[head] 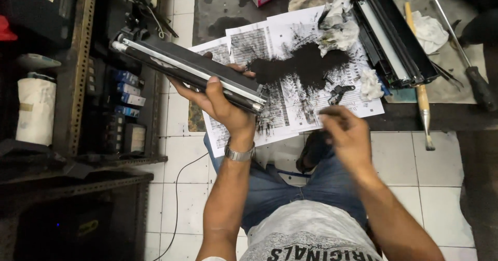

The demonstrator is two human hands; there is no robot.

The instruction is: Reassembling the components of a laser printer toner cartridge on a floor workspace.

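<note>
We grip the long black cartridge section (189,74) in our left hand (220,103), fingers wrapped around its middle, tilted above the printed sheets (290,105) catching spilled toner (301,66). Our right hand (345,134) hovers blurred, fingers loosely curled, grip indiscernible.

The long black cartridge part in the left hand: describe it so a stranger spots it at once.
Start at the printed sheets spread on the floor, blackened by a powder pile. Left of them, the left hand grips a long black cartridge part. Unlike the other black part lying down, it is held aloft.
</note>
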